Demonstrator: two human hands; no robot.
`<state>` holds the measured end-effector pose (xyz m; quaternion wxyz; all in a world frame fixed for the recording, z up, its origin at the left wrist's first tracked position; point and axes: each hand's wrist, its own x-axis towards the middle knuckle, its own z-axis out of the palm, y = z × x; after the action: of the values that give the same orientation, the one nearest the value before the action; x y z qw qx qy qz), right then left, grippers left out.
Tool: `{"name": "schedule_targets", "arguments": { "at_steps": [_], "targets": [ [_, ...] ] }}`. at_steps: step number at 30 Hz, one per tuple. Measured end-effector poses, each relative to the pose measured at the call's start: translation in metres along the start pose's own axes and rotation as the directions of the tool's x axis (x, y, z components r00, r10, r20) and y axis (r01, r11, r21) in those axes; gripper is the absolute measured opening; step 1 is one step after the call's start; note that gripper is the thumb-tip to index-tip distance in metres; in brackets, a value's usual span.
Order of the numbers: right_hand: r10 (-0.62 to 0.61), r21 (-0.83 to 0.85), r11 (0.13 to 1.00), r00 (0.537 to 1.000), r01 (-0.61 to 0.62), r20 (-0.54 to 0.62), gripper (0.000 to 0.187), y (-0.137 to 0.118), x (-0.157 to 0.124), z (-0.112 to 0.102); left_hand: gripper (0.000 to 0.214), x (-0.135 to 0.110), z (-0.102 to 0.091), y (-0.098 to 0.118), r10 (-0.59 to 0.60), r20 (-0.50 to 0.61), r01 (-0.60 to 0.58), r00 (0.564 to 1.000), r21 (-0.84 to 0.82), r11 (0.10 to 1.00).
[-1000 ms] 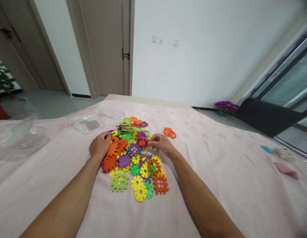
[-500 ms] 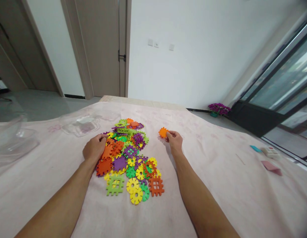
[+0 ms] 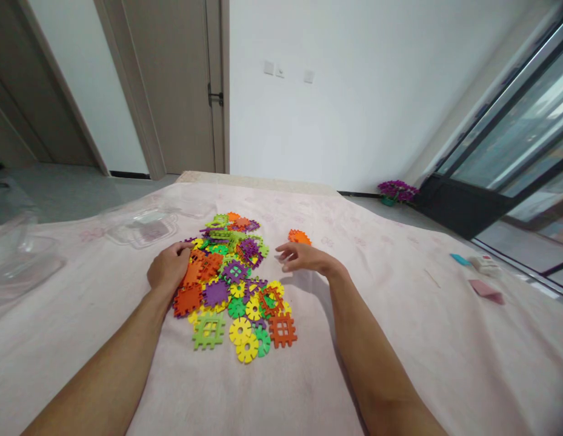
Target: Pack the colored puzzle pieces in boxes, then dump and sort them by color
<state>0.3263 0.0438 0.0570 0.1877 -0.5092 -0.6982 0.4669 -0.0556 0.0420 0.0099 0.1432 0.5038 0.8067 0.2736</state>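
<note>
A heap of plastic building pieces [image 3: 216,293] lies on the pink cloth, with squares, window-shaped frames and notched discs in orange, purple, green and yellow. Against its left edge rests my left hand [image 3: 168,266], fingers curled at the orange square pieces; what is under the fingertips is hidden. My right hand [image 3: 303,257] hovers just right of the heap, fingers apart and pointing left, nothing between them. Just behind it an orange notched piece [image 3: 300,236] lies on the cloth, partly covered by the hand.
Clear plastic containers [image 3: 145,227] stand on the left of the cloth-covered table [image 3: 381,303]. On the right lie a blue item [image 3: 460,260], a small white box [image 3: 485,264] and a pink piece [image 3: 486,290]. Purple flowers [image 3: 398,191] stand beyond the table.
My right hand has let go of the orange piece, leaving it on the cloth, and has moved left toward the heap. The left hand stays at the heap's edge. The view has shifted slightly.
</note>
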Motion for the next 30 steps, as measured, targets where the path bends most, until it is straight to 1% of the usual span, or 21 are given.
{"name": "schedule_targets", "arguments": {
  "at_steps": [1,3,5,7,9,10,12,14,15,17,19,20,21,22,24,26,27,28,30],
  "targets": [
    [0.009,-0.117,0.993,0.996,0.001,0.091,0.074,-0.008,-0.003,0.002,0.042,0.000,0.000,0.000,0.001,0.000,-0.001,1.000,-0.002,1.000],
    [0.064,-0.324,0.946,0.982,-0.003,0.180,0.080,-0.023,-0.007,0.010,0.042,-0.001,-0.001,0.001,-0.001,-0.002,0.001,1.000,-0.006,1.000],
    [0.101,-0.463,0.886,0.973,0.008,0.209,0.081,-0.035,-0.010,0.022,0.041,-0.001,-0.001,0.000,-0.004,0.000,0.004,1.000,-0.004,1.000],
    [0.103,-0.550,0.835,0.974,0.027,0.204,0.084,-0.045,-0.012,0.037,0.041,0.000,-0.001,0.000,-0.003,0.000,0.003,1.000,-0.001,1.000],
    [0.093,-0.586,0.809,0.976,0.040,0.195,0.084,-0.051,-0.012,0.050,0.041,0.000,0.000,0.000,0.002,0.001,-0.002,1.000,0.002,1.000],
    [0.088,-0.582,0.812,0.976,0.044,0.197,0.081,-0.053,-0.010,0.054,0.041,0.001,0.000,0.000,0.004,0.002,-0.004,1.000,0.003,1.000],
    [0.071,-0.542,0.838,0.974,0.060,0.217,0.068,-0.052,-0.007,0.060,0.041,0.001,0.000,0.000,0.007,-0.001,-0.007,1.000,0.004,1.000],
    [0.017,-0.493,0.865,0.978,0.089,0.207,0.052,-0.048,-0.001,0.062,0.042,0.001,0.000,0.000,0.011,-0.005,-0.011,1.000,0.002,1.000],
    [-0.024,-0.468,0.877,0.984,0.105,0.174,0.044,-0.044,0.002,0.063,0.042,0.000,0.000,0.000,0.012,-0.006,-0.012,1.000,0.001,1.000],
    [-0.111,-0.425,0.898,0.993,0.118,0.042,0.028,-0.037,0.010,0.063,0.042,0.000,0.000,0.000,0.010,-0.002,-0.010,1.000,0.002,1.000],
    [-0.180,-0.405,0.907,0.976,0.115,-0.126,0.017,-0.029,0.017,0.065,0.042,0.000,0.000,0.000,0.005,0.003,-0.005,1.000,0.002,1.000],
    [-0.204,-0.399,0.910,0.960,0.114,-0.192,0.016,-0.026,0.020,0.066,0.042,0.000,0.000,0.000,0.004,0.005,-0.004,1.000,0.001,1.000],
    [-0.221,-0.389,0.914,0.947,0.117,-0.234,0.016,-0.023,0.022,0.068,0.042,0.000,0.000,-0.001,0.005,0.005,-0.005,1.000,-0.001,1.000],
    [-0.232,-0.372,0.920,0.939,0.126,-0.254,0.017,-0.022,0.024,0.069,0.042,0.000,0.000,-0.001,0.007,0.003,-0.007,1.000,-0.003,1.000],
    [-0.246,-0.336,0.929,0.936,0.154,-0.252,0.020,-0.023,0.025,0.070,0.042,0.001,0.001,-0.002,0.012,0.000,-0.012,1.000,-0.005,1.000],
    [-0.275,-0.373,0.913,0.926,0.168,-0.257,0.020,-0.027,0.024,0.068,0.042,0.002,0.001,-0.002,0.018,-0.003,-0.018,1.000,-0.003,1.000],
    [-0.284,-0.416,0.897,0.915,0.147,-0.287,0.019,-0.030,0.022,0.065,0.043,0.002,0.001,-0.002,0.019,-0.003,-0.019,1.000,-0.001,1.000],
    [-0.277,-0.456,0.884,0.898,0.099,-0.342,0.018,-0.032,0.021,0.061,0.043,0.002,0.001,-0.002,0.019,-0.003,-0.019,1.000,0.000,1.000],
    [-0.213,-0.470,0.882,0.851,-0.045,-0.480,0.017,-0.032,0.018,0.052,0.043,0.002,0.002,-0.003,0.013,0.001,-0.013,1.000,0.002,1.000]
  ]
}}
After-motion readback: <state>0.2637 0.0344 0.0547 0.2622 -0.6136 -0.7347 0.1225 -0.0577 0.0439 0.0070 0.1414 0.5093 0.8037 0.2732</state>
